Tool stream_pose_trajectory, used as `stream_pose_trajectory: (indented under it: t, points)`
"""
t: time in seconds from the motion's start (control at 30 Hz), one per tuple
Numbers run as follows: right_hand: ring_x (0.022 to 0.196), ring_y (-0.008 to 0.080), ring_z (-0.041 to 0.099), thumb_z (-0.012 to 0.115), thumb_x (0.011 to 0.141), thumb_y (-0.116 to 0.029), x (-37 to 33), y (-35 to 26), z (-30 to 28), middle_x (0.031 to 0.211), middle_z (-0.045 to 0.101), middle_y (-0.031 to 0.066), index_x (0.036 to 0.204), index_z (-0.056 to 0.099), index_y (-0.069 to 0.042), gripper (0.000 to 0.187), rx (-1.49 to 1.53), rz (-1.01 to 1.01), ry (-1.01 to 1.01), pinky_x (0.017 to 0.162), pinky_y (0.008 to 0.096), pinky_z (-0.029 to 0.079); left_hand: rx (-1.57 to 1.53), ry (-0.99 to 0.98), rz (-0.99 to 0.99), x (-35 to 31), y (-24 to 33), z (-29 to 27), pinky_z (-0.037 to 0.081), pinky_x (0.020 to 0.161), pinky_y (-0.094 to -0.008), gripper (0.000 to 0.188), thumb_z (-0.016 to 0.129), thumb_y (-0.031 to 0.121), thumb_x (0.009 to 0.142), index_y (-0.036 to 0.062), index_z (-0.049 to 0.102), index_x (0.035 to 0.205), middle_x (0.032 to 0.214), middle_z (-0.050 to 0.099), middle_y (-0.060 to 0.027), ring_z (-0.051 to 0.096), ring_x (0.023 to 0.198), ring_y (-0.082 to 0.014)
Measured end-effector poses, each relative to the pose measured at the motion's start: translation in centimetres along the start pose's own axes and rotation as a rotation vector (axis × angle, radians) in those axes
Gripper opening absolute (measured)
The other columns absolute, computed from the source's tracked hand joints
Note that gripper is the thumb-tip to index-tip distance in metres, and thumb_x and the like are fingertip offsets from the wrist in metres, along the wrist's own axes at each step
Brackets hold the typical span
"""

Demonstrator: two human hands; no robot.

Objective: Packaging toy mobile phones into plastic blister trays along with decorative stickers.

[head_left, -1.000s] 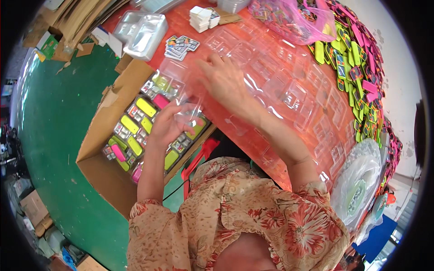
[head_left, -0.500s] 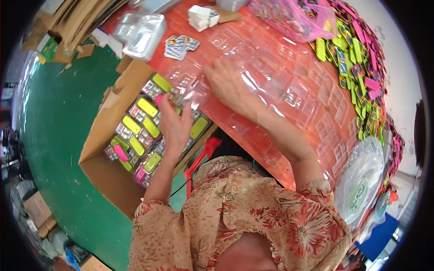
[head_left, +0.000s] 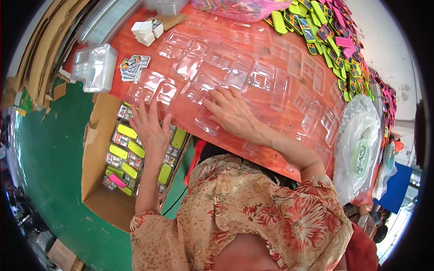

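My left hand (head_left: 153,131) reaches over the table's near-left edge, fingers spread, their tips at a clear plastic blister shell (head_left: 156,88). Nothing shows in its grasp. Beneath that wrist stands an open cardboard box (head_left: 100,124), holding rows of clear packs with yellow-green or pink pieces (head_left: 129,169). My right hand (head_left: 233,115) lies with its fingers extended over more clear shells (head_left: 192,58) spread across the red table (head_left: 271,158). I see nothing held in it. My left forearm hides part of the box's contents.
Beyond the box are fanned printed cards (head_left: 134,67), a stack of white cards (head_left: 147,31) and nested clear trays (head_left: 96,67). A pink bag (head_left: 244,9) and heaped yellow-green and pink pieces (head_left: 334,40) lie at the far side. A clear bag (head_left: 359,149) sits at right.
My left hand has moved from above the packs in the box toward the table edge. My right hand has moved nearer over the shells, its fingers now more extended. The view has shifted.
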State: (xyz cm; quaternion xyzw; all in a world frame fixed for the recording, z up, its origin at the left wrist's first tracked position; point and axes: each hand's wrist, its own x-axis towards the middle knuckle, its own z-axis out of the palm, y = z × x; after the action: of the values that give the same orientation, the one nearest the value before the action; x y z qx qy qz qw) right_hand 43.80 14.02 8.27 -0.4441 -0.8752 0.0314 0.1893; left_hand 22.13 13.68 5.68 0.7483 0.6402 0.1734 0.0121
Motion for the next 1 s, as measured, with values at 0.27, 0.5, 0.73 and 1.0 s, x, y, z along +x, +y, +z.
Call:
stream_pose_trajectory:
  t: [0.27, 0.5, 0.73, 1.0]
  points:
    - [0.106, 0.0294, 0.039, 0.056, 0.068, -0.014, -0.5, 1.5, -0.6, 0.110, 0.044, 0.0136, 0.102, 0.048, -0.005, 0.035, 0.082, 0.056, 0.034, 0.089, 0.0438, 0.030, -0.027, 0.105, 0.121, 1.6, 1.9, 0.4, 0.018, 0.094, -0.0503, 0.051, 0.049, 0.034, 0.079, 0.0047, 0.037, 0.119, 0.124, 0.028, -0.0191, 0.021, 0.118, -0.0390]
    - [0.092, 0.0289, 0.049, 0.053, 0.074, -0.014, -6.0, 4.9, -5.2, 0.103, 0.048, 0.0138, 0.101, 0.050, -0.006, 0.028, 0.217, 0.283, 0.124, 0.077, 0.0366, 0.042, -0.260, 0.075, 0.421, 4.3, 6.5, -1.1, 0.028, 0.089, -0.0461, 0.035, 0.052, 0.020, 0.077, 0.0014, 0.048, 0.106, 0.108, 0.045, -0.0176, 0.038, 0.105, -0.0375]
    - [0.071, 0.0217, 0.057, 0.056, 0.074, -0.011, -16.9, 12.6, -12.1, 0.086, 0.057, 0.0125, 0.097, 0.054, -0.003, 0.024, 0.055, 0.766, 0.337, 0.062, 0.0303, 0.046, -0.831, -0.254, 0.516, 7.8, 15.5, -1.3, 0.043, 0.068, -0.0321, 0.030, 0.054, 0.008, 0.075, -0.0001, 0.049, 0.104, 0.087, 0.056, -0.0149, 0.055, 0.078, -0.0258]
    - [0.089, 0.0311, 0.049, 0.058, 0.069, -0.010, -19.3, 26.0, -16.1, 0.097, 0.049, 0.0149, 0.102, 0.048, -0.004, 0.036, -0.340, 0.779, 0.338, 0.075, 0.0372, 0.040, -0.662, -0.283, 0.551, 17.7, 26.4, 5.5, 0.043, 0.070, -0.0362, 0.044, 0.058, 0.022, 0.072, 0.0016, 0.046, 0.108, 0.097, 0.055, -0.0175, 0.054, 0.084, -0.0281]
